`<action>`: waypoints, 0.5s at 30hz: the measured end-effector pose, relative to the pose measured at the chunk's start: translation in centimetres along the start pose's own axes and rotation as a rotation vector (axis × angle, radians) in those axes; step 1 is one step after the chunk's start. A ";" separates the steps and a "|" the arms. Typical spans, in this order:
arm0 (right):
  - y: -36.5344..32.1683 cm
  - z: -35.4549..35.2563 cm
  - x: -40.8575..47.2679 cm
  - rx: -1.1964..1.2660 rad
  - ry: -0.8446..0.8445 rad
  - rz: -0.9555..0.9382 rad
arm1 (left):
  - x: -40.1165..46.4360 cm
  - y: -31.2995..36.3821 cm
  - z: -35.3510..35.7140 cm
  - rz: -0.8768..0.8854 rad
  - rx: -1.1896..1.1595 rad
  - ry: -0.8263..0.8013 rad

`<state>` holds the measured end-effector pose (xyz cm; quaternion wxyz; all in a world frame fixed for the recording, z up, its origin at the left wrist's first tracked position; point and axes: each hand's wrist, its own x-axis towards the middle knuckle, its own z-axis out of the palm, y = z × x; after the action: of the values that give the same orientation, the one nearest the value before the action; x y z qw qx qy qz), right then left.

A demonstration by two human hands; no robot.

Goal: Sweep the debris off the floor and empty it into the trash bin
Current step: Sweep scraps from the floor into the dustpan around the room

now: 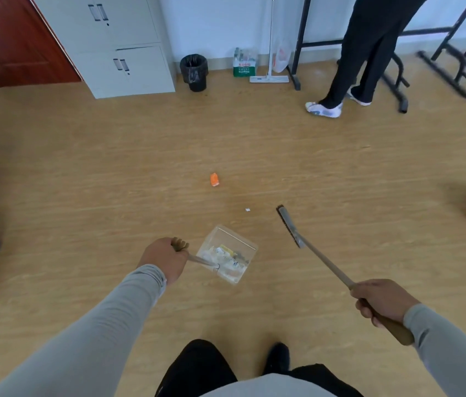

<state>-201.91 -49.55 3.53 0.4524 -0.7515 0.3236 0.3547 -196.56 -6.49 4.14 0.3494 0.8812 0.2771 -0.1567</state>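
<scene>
The right hand (380,300) grips the broom (290,226), the left hand (164,257) the part-filled dustpan (227,253); better keep its lip flat on the floor (111,167) near the orange scrap (214,179).

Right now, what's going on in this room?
A person is sweeping a wooden floor. The left hand grips the handle of a clear plastic dustpan that already holds scraps. The right hand grips a long wooden-handled broom, its head beside the dustpan. An orange scrap and a small white bit still lie on the floor. The black trash bin stands by the far wall, beside the grey cabinet.
</scene>
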 end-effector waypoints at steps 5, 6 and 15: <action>-2.8 -1.5 2.5 -0.009 0.000 0.006 | 2.0 2.3 0.8 -0.006 -0.016 0.007; -3.6 -1.5 3.0 -0.012 0.000 0.010 | 2.8 2.7 0.9 -0.003 -0.013 0.005; -13.6 0.8 8.3 -0.052 0.009 0.042 | 14.7 5.7 -0.2 0.013 0.020 -0.074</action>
<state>-186.67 -44.97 2.53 0.4235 -0.7576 0.3321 0.3692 -181.48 -4.21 0.39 0.3515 0.8801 0.2568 -0.1896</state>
